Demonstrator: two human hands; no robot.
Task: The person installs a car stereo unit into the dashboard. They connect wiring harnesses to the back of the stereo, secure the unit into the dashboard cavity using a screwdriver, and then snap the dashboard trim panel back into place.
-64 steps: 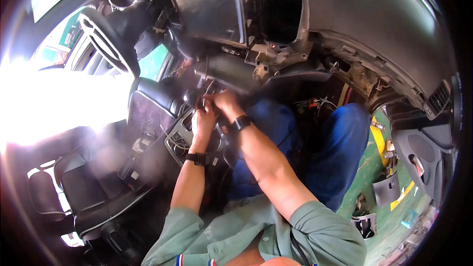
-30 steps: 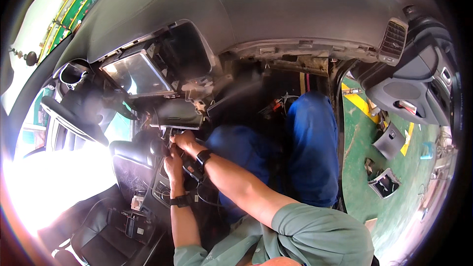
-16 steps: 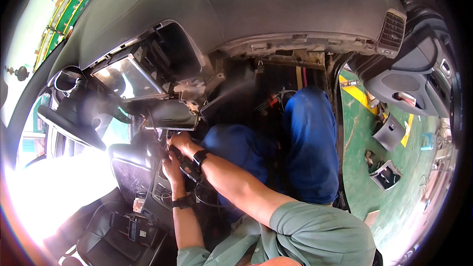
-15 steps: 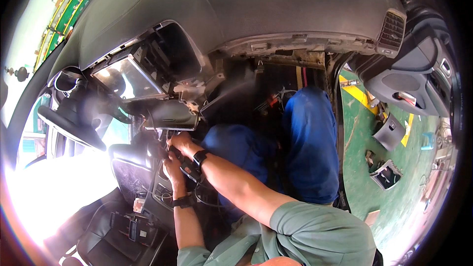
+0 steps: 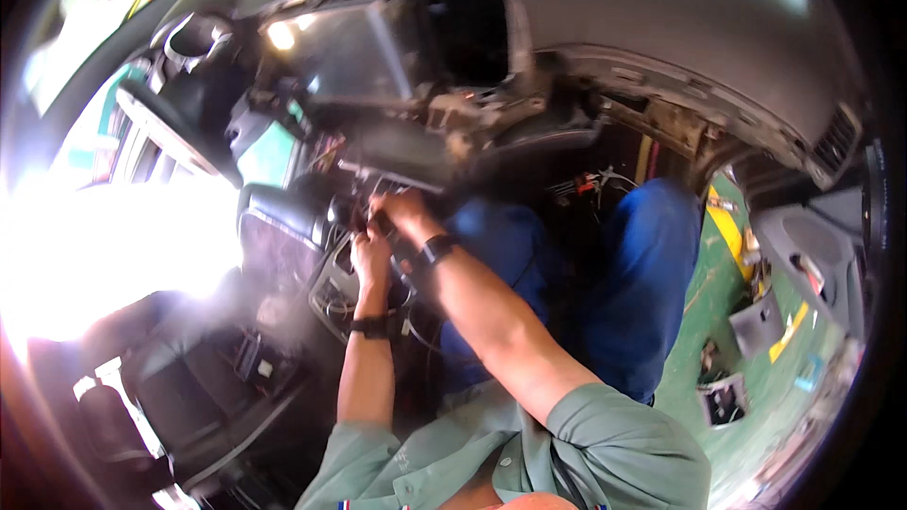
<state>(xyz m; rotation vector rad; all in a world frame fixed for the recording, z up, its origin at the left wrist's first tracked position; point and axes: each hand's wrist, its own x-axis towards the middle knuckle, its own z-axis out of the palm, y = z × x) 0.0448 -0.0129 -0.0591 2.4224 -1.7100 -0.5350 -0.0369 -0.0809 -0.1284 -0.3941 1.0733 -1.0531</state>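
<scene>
My left hand (image 5: 371,260) is closed at the front of the car's centre console (image 5: 331,285), on something small and dark that I cannot make out. Just beyond it, my right hand (image 5: 404,212) has its fingers bent down at the console's front; what they grip is hidden. A dark, elongated object (image 5: 395,241) lies between the hands and runs under my right wrist; blur hides its kind. The black gear knob (image 5: 338,210) stands to the left of my fingers. Loose cables (image 5: 420,329) hang by the console, near my right forearm.
A display screen (image 5: 354,52) sits in the opened dashboard (image 5: 652,0). The steering wheel (image 5: 175,127) is at the left. Wires with red parts (image 5: 588,185) lie in the footwell beyond my knees. Removed trim pieces (image 5: 758,323) lie on the green floor (image 5: 694,335) outside.
The whole view has turned and shifted, so the dashboard and console appear farther right and higher. Both hands stay together at the console's front. I see nothing let go.
</scene>
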